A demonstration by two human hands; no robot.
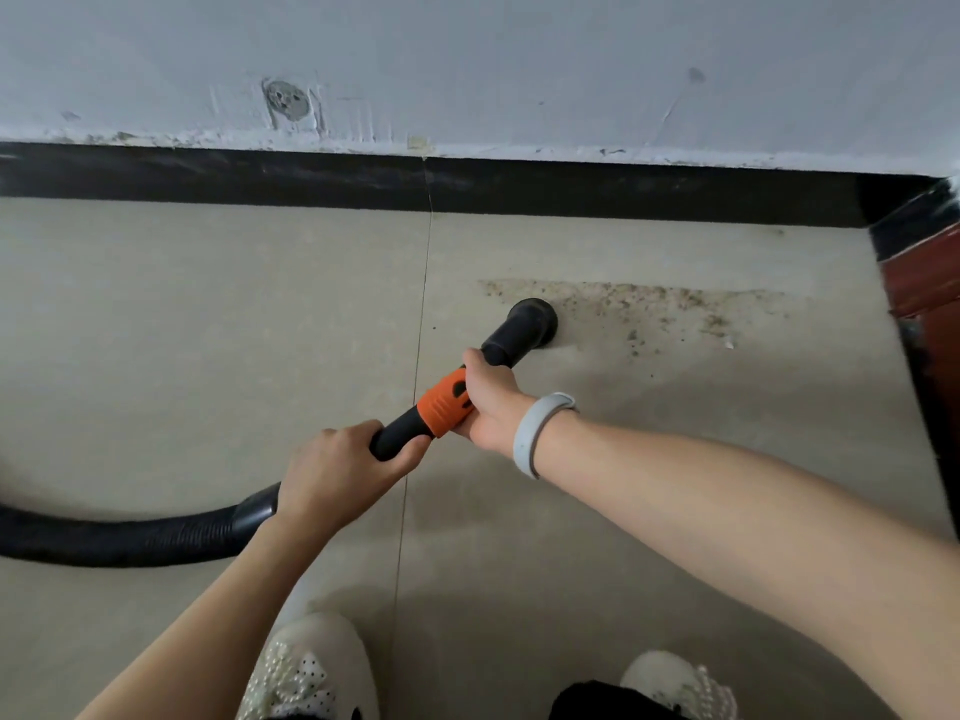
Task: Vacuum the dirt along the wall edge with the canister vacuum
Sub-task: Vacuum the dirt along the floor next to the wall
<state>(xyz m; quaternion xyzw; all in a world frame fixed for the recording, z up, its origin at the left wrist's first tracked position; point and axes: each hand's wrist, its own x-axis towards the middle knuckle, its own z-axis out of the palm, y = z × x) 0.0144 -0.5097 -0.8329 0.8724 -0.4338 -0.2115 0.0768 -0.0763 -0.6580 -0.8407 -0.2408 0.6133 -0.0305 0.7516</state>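
Fingers of right hand (488,402) curl round orange collar (445,402) of vacuum wand; left hand (337,470) grips black tube behind it; nozzle (530,324) touches floor (208,330) ahead of fingers, at left end of dirt (649,304) strip near black skirting (519,189)

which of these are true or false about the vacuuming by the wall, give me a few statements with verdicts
1. Both hands grip the vacuum wand. True: the left hand holds the black tube, the right hand the orange collar.
2. The nozzle sits at the right end of the dirt. False: it is at the left end of the dirt patch.
3. The hose trails off to the left. True.
4. The wristband is on the left wrist. False: right wrist.
5. The baseboard is white. False: black.
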